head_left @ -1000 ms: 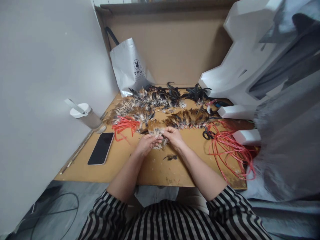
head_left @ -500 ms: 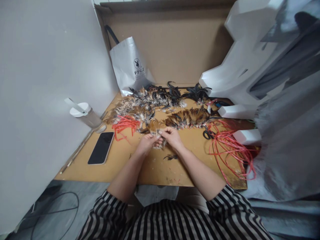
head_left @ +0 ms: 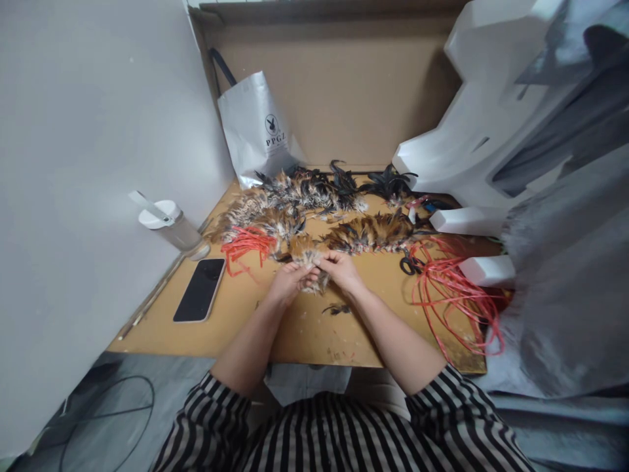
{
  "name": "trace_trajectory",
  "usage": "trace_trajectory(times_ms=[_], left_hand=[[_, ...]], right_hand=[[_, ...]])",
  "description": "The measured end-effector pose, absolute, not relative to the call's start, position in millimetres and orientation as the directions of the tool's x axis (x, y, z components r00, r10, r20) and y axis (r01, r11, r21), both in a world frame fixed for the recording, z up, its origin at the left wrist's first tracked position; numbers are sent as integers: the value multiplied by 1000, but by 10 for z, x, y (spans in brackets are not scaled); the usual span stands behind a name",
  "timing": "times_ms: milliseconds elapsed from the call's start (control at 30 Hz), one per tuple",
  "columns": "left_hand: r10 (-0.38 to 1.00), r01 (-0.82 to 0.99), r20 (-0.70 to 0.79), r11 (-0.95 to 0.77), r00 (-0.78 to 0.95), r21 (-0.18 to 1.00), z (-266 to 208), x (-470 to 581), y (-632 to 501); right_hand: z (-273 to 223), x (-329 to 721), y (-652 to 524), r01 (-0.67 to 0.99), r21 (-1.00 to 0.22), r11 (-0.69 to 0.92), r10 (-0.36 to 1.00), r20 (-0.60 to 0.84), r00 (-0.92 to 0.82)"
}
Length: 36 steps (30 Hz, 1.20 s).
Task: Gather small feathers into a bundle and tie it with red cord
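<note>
Both hands meet over the middle of the table, closed on one small bunch of brown feathers (head_left: pixel 304 246) with pale, fluffy lower ends. My left hand (head_left: pixel 291 280) pinches it from the left, fingers curled beneath. From the right, my right hand (head_left: pixel 341 270) grips it between thumb and forefinger. Just beyond lies a row of brown feather bunches (head_left: pixel 371 233). Left of the hands is a pile of short red plastic strips (head_left: pixel 248 244). A few dark loose feathers (head_left: pixel 337 309) lie on the table nearer to me. Whether a strip is between my fingers, I cannot make out.
A larger feather heap (head_left: pixel 289 193) spreads at the back, by a silver bag (head_left: pixel 258 131). At left are a phone (head_left: pixel 199 290) and a lidded cup (head_left: pixel 174 229). Black-handled scissors (head_left: pixel 410 263) and long red strips (head_left: pixel 452 295) lie right, beside white foam pieces (head_left: pixel 486 270).
Both hands keep their hold on the feather bunch, with only a slight shift of the fingers. The whole view has moved very slightly.
</note>
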<state>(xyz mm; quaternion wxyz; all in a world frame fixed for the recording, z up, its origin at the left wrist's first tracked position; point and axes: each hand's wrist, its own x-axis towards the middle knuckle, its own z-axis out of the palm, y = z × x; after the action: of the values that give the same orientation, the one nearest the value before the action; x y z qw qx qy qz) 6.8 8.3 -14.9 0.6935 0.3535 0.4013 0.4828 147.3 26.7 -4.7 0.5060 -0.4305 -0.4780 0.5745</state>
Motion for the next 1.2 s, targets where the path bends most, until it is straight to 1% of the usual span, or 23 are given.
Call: trace_trajectory(times_ms=[133,267,433,633,733,867,1000,1200], left_hand=[[946,-327,-207,284,249,902,-164,74,78],[953,-319,-200,267,228,909,-179,75,84],[958,-377,-217,275,190,884,-154,74,86],[954,-443,-258,300,154,845,-79,78,83],[952,-453,-261,307,163,837,-81,72,87],[944,-411,-244,317,221,855,-135,63,88],[943,-362,-231,307,239,880,-168,68,85],[947,-314,-213,283,239,907,-167,76,83]], right_hand=[[-77,1473,278,-174,-984,-30,992,-8,-123],[-71,1477,277,-178,-984,-24,993,-3,-117],[-37,1493,261,-158,-987,-29,987,-3,-162],[-15,1514,263,-171,-984,-42,979,-6,-205],[-8,1535,276,-154,-988,-19,981,11,-192],[-12,1556,289,-74,-996,42,981,55,-184],[-43,1550,292,-23,-996,89,977,91,-194],[12,1602,286,-1,-999,44,970,42,-240]])
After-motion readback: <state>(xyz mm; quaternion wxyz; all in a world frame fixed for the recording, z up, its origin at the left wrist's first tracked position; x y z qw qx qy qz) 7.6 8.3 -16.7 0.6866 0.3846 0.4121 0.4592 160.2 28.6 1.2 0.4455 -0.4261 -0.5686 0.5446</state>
